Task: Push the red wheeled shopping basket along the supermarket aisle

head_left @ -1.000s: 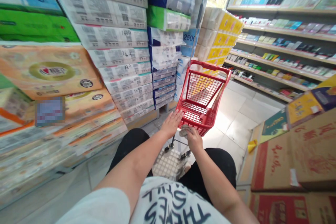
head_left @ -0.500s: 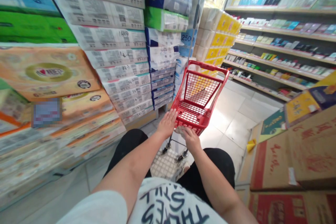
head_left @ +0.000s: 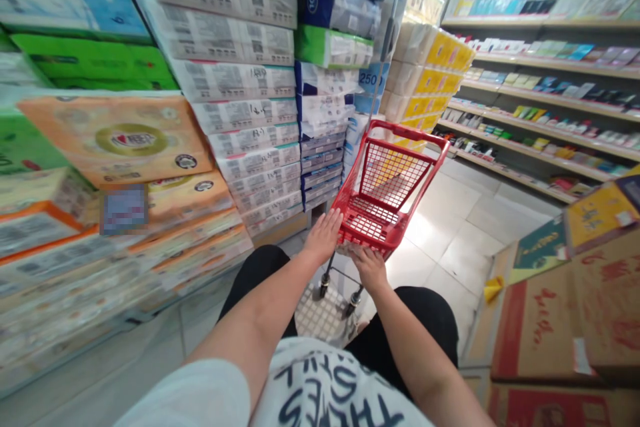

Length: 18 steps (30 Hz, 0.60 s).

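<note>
A small red plastic shopping cart [head_left: 387,210] with a mesh basket stands right before me on dark legs with casters. My left hand [head_left: 325,235] lies on its near left corner, fingers stretched forward over the red rim, so this hand is open. Close beside it, my right hand [head_left: 370,268] is closed on the near edge of the cart, fingertips bent over the rim. Something greyish and clear shows along that edge between the hands; I cannot make out what it is. Both thumbs are mostly hidden.
Tall stacks of white tissue packs [head_left: 245,87] and orange tissue packs [head_left: 130,137] line my left. Yellow-and-white packs [head_left: 425,67] stand ahead. Cardboard cartons [head_left: 540,320] are piled at right. Stocked shelves [head_left: 540,93] fill the back right, beyond the tiled floor [head_left: 440,220].
The view has shifted left, so cart and stacks appear further right. My right hand's fingers have moved from a pinch at the cart's near edge to lying over its rim.
</note>
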{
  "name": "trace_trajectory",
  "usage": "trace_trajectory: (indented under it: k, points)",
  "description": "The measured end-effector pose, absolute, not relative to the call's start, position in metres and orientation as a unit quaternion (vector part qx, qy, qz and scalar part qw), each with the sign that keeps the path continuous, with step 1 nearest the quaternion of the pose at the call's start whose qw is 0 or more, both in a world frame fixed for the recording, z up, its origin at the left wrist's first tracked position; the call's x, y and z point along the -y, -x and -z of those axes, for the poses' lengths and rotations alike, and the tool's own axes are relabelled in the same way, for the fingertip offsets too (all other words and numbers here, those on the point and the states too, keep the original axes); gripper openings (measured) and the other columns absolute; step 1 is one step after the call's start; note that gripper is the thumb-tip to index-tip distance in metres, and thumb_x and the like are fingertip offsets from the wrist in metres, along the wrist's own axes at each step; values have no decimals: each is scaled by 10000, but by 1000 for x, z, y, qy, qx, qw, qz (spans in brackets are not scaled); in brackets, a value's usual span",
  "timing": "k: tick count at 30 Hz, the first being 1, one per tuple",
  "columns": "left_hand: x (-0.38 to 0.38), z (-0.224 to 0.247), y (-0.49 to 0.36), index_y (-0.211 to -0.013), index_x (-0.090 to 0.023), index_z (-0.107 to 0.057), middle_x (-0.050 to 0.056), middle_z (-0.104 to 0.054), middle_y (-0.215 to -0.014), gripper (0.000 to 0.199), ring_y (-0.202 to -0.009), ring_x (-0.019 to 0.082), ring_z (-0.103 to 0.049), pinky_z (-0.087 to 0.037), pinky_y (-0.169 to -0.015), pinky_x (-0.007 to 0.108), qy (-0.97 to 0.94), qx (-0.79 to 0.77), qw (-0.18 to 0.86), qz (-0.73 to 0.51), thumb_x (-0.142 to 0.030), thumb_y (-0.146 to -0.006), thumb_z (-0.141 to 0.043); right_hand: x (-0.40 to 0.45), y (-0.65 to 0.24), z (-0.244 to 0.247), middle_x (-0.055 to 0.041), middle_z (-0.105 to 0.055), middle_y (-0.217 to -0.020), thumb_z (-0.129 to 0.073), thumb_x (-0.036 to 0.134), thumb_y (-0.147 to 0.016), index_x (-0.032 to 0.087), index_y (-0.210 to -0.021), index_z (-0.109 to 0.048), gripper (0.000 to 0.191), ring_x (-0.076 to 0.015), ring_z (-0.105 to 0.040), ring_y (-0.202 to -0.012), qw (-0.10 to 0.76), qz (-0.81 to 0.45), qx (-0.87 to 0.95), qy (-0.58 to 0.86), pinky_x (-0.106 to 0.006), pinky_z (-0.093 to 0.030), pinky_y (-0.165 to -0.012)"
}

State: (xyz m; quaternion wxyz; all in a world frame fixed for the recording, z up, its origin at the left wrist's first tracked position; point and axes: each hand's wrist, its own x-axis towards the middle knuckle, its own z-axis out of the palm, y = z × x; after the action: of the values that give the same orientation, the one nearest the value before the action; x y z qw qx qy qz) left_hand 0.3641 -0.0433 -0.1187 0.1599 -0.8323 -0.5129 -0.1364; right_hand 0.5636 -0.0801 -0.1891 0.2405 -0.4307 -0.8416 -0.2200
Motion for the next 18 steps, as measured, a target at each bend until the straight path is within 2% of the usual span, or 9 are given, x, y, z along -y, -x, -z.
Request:
trace_trajectory:
  k: [4, 11, 14, 18]
  points:
    - [43, 122, -367, -1488, -79, -255, 108, -223, -1570, 553, -1465, 217, -131, -199, -1196, 407, 828, 518, 153, 150, -264, -970, -319, 87, -568, 176, -34, -642, -1211, -489, 178, -941, 311, -1255, -598, 358, -200, -506, -1065, 295, 249, 807, 446, -352, -277, -910]
    - [42, 125, -370, -1483, -75, -258, 111, -240, -1566, 554, -1464, 219, -142, -201, -1194, 416, 826, 523, 143, 156, -207, -950, -334, 92, -565, 175, -62, -685, -1031, -499, 200, -933, 249, -1170, -640, 281, -212, -525, -968, 275, 271, 794, 469, -377, -277, -897]
    - [41, 125, -370, -1485, -84, -260, 102, -236, -1568, 557, -1463, 216, -147, -202, -1194, 418, 828, 520, 144, 154, -174, -939, -329, 90, -564, 175, -78, -692, -885, -509, 228, -922, 189, -1155, -649, 275, -207, -562, -882, 236, 221, 801, 504, -352, -326, -848]
    - [42, 125, -369, -1487, -98, -260, 98, -232, -1569, 563, -1463, 210, -146, -215, -1188, 422, 826, 525, 139, 149, -155, -931, -322, 91, -560, 173, -111, -698, -912, -511, 313, -912, 156, -1192, -628, 342, -223, -618, -865, 150, 98, 798, 575, -312, -409, -774]
